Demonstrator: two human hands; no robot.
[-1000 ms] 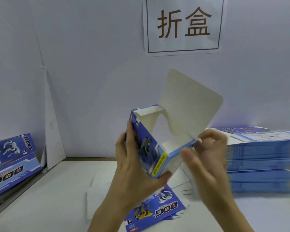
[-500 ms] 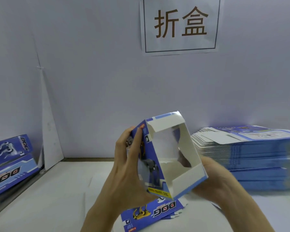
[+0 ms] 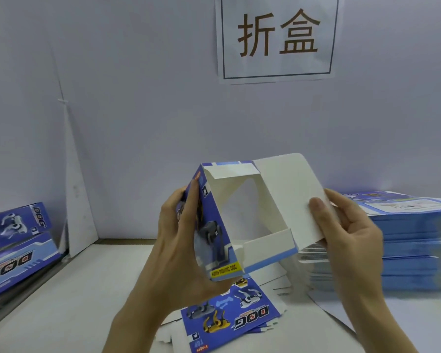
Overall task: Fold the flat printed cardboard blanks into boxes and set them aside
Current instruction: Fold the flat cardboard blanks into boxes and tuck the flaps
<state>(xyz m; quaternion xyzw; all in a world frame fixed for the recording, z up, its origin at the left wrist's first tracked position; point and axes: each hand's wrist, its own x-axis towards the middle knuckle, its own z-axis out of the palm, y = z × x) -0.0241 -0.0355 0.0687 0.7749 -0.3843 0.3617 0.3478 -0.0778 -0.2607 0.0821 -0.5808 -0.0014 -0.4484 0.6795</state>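
A half-formed blue printed box [image 3: 215, 233] is held up above the table, its open white inside facing me. My left hand [image 3: 181, 245] grips its printed left wall, thumb along the front edge. My right hand [image 3: 346, 230] pinches the large white flap [image 3: 288, 197] that sticks out on the box's right side, thumb on its inner face. Below the box a flat printed blank [image 3: 229, 319] with "DOG" lettering lies on the table. A tall stack of flat blanks [image 3: 413, 240] stands at the right.
Finished blue boxes [image 3: 15, 240] lie stacked at the far left edge. A white table [image 3: 74, 301] runs to a pale back wall with a paper sign [image 3: 278, 36]. A white cardboard wedge [image 3: 77, 200] leans in the left corner.
The large flap, folded out of sight half a second ago, now stands open to the right in my right hand. The box has tilted slightly.
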